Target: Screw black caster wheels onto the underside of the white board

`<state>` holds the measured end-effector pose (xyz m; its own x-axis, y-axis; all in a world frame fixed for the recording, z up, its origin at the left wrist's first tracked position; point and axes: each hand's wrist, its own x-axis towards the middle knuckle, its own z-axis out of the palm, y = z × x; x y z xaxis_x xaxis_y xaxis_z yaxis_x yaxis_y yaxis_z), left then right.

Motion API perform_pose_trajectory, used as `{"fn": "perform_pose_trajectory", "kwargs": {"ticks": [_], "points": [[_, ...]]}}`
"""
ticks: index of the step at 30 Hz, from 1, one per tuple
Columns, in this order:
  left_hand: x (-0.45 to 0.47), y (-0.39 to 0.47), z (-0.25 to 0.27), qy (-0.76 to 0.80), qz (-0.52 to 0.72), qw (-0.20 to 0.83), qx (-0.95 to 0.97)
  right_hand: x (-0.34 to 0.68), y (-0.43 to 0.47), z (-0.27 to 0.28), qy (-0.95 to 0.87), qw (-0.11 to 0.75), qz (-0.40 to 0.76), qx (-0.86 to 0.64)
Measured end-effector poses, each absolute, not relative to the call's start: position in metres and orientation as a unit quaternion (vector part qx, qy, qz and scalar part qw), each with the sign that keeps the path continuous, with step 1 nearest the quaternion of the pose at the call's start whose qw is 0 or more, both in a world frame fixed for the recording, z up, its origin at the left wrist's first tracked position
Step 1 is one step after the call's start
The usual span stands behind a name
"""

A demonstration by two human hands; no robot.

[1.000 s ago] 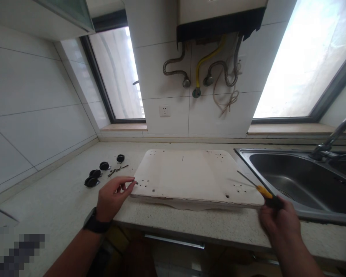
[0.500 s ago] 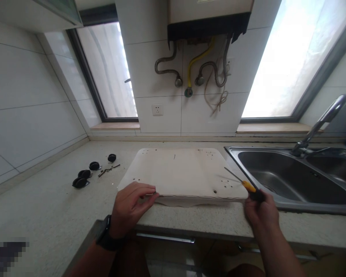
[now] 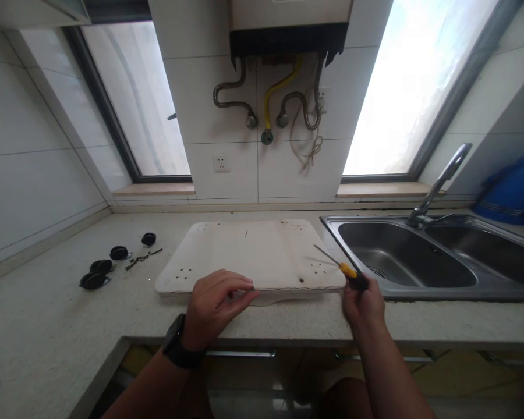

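A white board (image 3: pixel 240 256) with rounded corners and clusters of small holes lies flat on the counter in front of me. Over its front edge, my left hand (image 3: pixel 220 305) is closed in a pinch on a small dark screw-like piece (image 3: pixel 252 288). The piece is mostly hidden by the fingertips. At the board's front right corner, my right hand (image 3: pixel 365 305) grips a screwdriver (image 3: pixel 347 270) by its yellow and black handle. Its thin shaft points up and left over the right-hand holes. Several black casters (image 3: pixel 119 252) stand left of the board, beside a little heap of dark screws (image 3: pixel 143 258).
The steel double sink (image 3: pixel 402 256) with its faucet (image 3: pixel 441 180) adjoins the board's right side. A blue bag-like thing (image 3: pixel 513 189) lies beyond it. Pipes (image 3: pixel 233 105) hang from the heater (image 3: pixel 290 35) on the tiled wall. Drawer handles (image 3: pixel 240 353) run below the counter edge.
My view has swung to the right. My left hand has moved right along the board's front edge, still pinching the small piece. My right hand stays by the corner with the screwdriver.
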<state>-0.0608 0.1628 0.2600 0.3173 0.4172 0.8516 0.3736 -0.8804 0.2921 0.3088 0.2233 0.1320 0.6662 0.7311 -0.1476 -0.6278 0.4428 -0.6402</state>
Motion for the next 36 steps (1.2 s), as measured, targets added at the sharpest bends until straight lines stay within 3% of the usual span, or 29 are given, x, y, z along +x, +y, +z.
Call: {"fn": "perform_pose_trajectory", "kwargs": {"ticks": [6,14,36], "points": [[-0.019,0.170,0.260,0.240,0.533,0.133,0.800,0.307,0.221,0.133,-0.087,0.846,0.394,-0.350],[0.027,0.196,0.254,0.331,0.444,0.295,0.779,0.304,0.217,0.136,-0.102,0.845,0.386,-0.356],[0.050,0.207,0.250,0.432,0.300,0.218,0.822,0.301,0.213,0.138,-0.089,0.836,0.377,-0.388]]}}
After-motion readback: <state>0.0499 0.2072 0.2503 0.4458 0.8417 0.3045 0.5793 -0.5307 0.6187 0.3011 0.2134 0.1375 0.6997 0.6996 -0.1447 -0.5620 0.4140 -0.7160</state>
